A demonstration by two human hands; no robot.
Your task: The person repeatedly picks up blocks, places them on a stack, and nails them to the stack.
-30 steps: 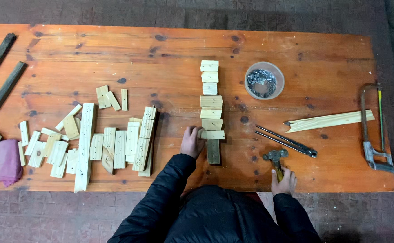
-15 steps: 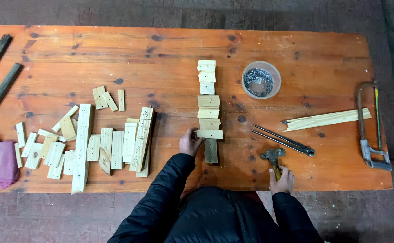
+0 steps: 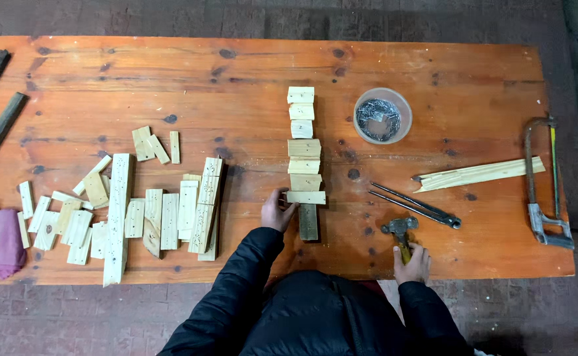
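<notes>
My left hand (image 3: 276, 211) pinches the left end of the nearest cross slat (image 3: 306, 197) to keep it square on the dark upright strip (image 3: 308, 221), while my right hand (image 3: 413, 264), right of that strip, is wrapped around the hammer (image 3: 401, 232) handle.

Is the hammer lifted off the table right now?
No, the hammer lies with its head on the table, the right hand gripping its handle near the front edge.
</notes>
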